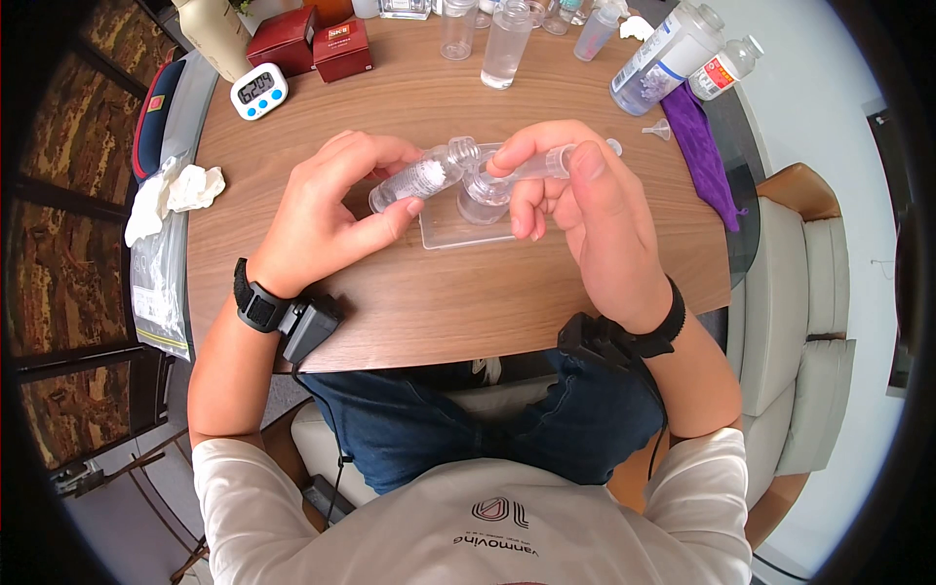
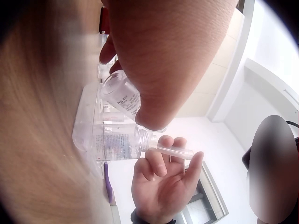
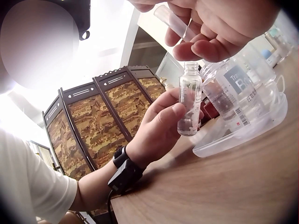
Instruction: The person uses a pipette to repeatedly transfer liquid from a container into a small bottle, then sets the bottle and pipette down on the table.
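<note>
My left hand (image 1: 336, 200) grips a small clear bottle (image 1: 421, 177) with printed text, tilted with its open neck toward the right hand. Between the fingers of my right hand (image 1: 604, 210) is a clear tube-like piece (image 1: 546, 164), held above a larger clear bottle (image 1: 483, 203). That larger bottle stands upright on a clear plastic tray (image 1: 468, 241). In the right wrist view the small bottle (image 3: 189, 105) is beside the larger labelled bottle (image 3: 231, 93), its neck just below the right fingertips. Whether the tube touches the larger bottle's mouth is unclear.
Along the back stand clear bottles (image 1: 505, 49), dark red boxes (image 1: 341, 51) and a white timer (image 1: 260, 92). At the right are a large labelled bottle (image 1: 663, 60), a small funnel (image 1: 658, 129) and a purple cloth (image 1: 704, 161). Crumpled tissue (image 1: 195, 187) lies left.
</note>
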Available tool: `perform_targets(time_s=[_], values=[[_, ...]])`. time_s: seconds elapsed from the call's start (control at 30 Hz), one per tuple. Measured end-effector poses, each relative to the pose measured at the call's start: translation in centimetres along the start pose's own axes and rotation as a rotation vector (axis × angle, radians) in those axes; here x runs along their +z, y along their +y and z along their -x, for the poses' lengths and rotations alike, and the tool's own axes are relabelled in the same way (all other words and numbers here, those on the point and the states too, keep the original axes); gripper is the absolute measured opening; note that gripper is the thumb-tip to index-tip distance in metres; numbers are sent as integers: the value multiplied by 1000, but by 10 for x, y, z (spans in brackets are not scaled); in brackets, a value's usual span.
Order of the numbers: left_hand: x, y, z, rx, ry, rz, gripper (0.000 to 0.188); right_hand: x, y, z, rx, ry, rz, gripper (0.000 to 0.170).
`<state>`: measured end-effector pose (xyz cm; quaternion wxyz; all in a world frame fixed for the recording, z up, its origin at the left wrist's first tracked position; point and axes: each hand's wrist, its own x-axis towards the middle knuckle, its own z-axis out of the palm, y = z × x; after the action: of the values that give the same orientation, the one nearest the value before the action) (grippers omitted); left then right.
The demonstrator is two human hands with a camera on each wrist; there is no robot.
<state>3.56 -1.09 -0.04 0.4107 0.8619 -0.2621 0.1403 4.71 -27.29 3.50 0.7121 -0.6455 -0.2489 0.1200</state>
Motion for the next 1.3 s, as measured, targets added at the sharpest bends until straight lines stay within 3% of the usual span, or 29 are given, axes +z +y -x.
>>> perform_targets(time_s=[0.57,0.67,0.73,0.83,1.3], values=[[-1,0,0,14,6,-1,33,-4,-14,5,1,57,79,40],[-1,0,0,2,0,11,32,-15,-28,10,-104,107,-64,45],[-2,1,0,11,-3,9,33,-32,-34,14,-284,1,-146,45],[-2,3,-1,8,-14,7,33,-38,-40,16,-384,17,-180,44],[-1,0,0,24,-28,17,34,-33,-28,11,-340,-43,-233,48]])
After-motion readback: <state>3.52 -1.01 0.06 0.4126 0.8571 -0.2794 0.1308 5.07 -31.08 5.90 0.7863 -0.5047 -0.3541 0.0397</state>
